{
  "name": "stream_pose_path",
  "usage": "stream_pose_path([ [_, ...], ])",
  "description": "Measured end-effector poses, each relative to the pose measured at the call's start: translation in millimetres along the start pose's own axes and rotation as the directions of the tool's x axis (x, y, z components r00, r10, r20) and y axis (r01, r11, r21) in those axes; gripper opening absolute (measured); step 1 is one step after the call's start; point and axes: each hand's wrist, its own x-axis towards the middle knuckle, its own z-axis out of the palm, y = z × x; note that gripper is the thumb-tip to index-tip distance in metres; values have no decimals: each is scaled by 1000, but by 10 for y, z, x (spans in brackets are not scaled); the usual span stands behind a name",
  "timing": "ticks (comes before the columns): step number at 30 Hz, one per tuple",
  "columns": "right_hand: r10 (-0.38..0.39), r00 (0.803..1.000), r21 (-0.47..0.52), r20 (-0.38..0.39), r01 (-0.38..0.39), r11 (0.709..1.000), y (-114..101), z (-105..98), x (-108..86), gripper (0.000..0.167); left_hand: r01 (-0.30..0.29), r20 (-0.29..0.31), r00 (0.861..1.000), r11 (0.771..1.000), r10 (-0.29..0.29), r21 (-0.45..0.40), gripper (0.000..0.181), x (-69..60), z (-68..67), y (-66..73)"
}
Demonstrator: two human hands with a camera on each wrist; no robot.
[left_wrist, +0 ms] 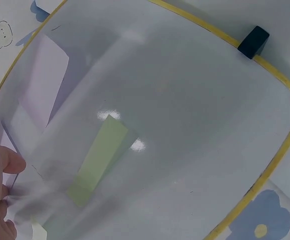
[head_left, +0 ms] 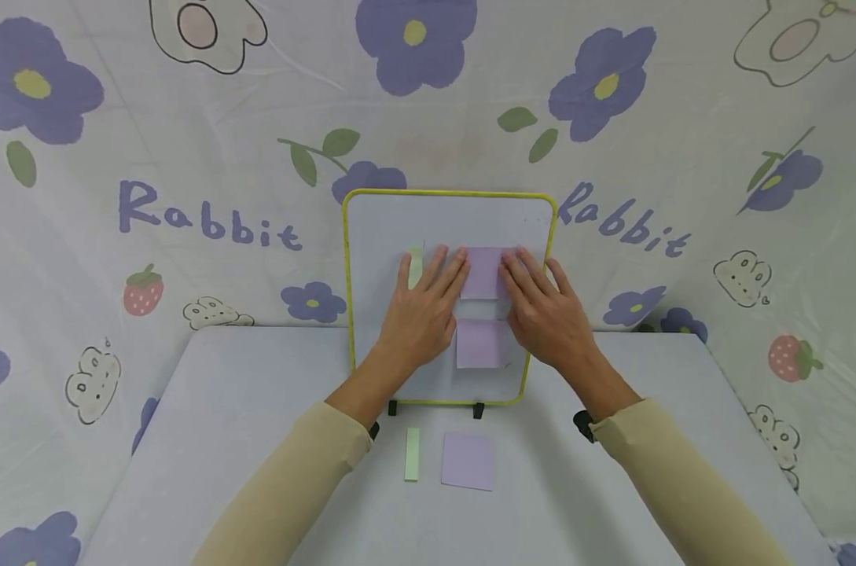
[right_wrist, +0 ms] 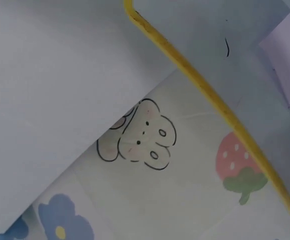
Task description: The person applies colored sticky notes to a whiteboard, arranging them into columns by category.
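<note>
A whiteboard (head_left: 399, 220) with a yellow rim stands upright on small black feet. On its upper part is a purple sticky note (head_left: 480, 273); my left hand (head_left: 424, 310) touches its left edge with extended fingertips. At the note's upper right edge rest the fingertips of my right hand (head_left: 548, 310), fingers also extended. Below it a second purple sticky note (head_left: 479, 344) sticks to the board, its bottom edge lifted. One green strip (head_left: 416, 267) shows partly behind my left fingers. The left wrist view shows another green strip (left_wrist: 97, 160) lower on the board. The right wrist view shows neither hand.
In front of the board on the white table (head_left: 258, 440) lie a green strip pad (head_left: 412, 454) and a purple sticky note pad (head_left: 468, 461). Behind stands a cloth backdrop (head_left: 470, 157) printed with flowers and rabbits. A black foot (head_left: 478, 410) sticks out below the board.
</note>
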Motion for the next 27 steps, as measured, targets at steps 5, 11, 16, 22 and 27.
stream_pose_path([
  [5,-26,1000,9,0,26,1000,-64,26,72,67,-1,-3,1000,1000,1,5,67,-7,3,-3],
  [11,-40,999,7,5,40,999,-88,7,103,64,-2,-2,1000,1000,2,11,67,-14,-7,1],
  [16,-23,1000,59,9,22,998,-24,-90,30,62,-5,-18,1000,1000,5,-24,65,-23,-34,10],
  [22,45,998,116,-48,-39,993,138,-238,-133,58,4,-115,993,995,-15,-95,64,-124,-172,-140],
  [27,179,983,136,-41,-172,976,359,-289,-335,58,112,-234,958,968,-165,-227,66,-312,-230,-534],
])
